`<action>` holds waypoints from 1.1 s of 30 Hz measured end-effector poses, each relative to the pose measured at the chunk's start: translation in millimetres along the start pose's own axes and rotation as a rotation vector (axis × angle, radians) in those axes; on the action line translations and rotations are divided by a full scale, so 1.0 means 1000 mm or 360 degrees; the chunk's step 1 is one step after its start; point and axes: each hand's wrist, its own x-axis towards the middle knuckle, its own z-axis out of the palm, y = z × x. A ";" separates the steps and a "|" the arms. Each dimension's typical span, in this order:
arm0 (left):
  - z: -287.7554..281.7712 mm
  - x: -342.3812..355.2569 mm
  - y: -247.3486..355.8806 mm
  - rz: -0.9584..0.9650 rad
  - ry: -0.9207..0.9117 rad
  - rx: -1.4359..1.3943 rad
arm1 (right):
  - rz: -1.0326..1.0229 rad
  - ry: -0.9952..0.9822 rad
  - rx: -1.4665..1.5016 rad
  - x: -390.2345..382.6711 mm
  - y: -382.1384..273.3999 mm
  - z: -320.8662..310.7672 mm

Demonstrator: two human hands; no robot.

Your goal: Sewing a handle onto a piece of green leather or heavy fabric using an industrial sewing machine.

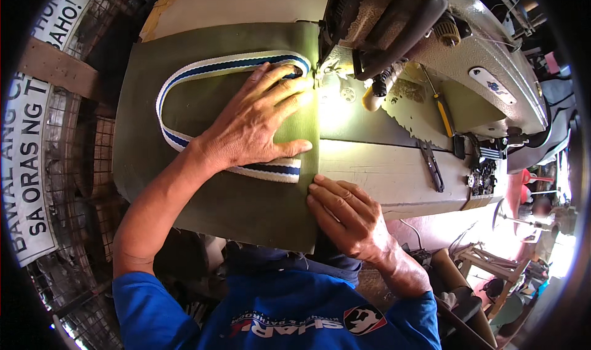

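A large olive-green fabric piece [246, 221] lies flat on the sewing machine's bed, its right edge running under the needle area. On it a white webbing strap with a blue stripe [161, 104] forms a loop, and one cut end lies near the fabric's right edge. My left hand [252, 119] rests palm down over the strap and fabric, fingers stretched toward the needle area and thumb out to the side. At the fabric's lower right edge, my right hand [348, 218] has its fingers together with the tips on the edge. Its thumb is mostly hidden.
The sewing machine [492, 73] stands at the upper right, with its lamp lighting the bed. A screwdriver with a yellow-black handle [444, 115] leans beside it. Thread snips [432, 167] lie on the pale table [369, 171]. Wire mesh and lettered signs [34, 165] are at left.
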 end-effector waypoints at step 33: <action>0.004 -0.028 0.045 0.0005 0.0065 -0.0042 | -0.0201 -0.0016 -0.0294 -0.008 -0.004 0.000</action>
